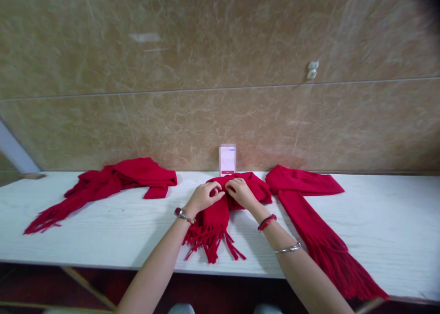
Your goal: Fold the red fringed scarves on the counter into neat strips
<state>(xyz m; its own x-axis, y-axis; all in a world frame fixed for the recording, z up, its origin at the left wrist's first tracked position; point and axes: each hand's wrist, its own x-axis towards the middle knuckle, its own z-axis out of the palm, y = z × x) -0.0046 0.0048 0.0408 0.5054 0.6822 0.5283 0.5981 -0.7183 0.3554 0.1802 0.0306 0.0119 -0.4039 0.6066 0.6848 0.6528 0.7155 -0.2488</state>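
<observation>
A red fringed scarf (215, 215) lies bunched at the middle of the white table, its tassels toward the front edge. Both my hands are on its upper part, close together. My left hand (206, 195) has curled fingers pinching the cloth from the left. From the right, my right hand (240, 192) grips the same scarf with bent fingers, its fingertips partly hidden in the fabric. Another red scarf (127, 176) rests folded at the left, fringe pointing to the front left. On the right lies a third red scarf (309, 217), bent over, its long fringe hanging near the front edge.
A phone (227, 159) with a lit, blurred screen stands against the tiled wall (206, 126) behind the middle scarf. The white table (103, 231) runs along that wall. A small white cat-shaped hook (312, 70) is fixed high on the tiles.
</observation>
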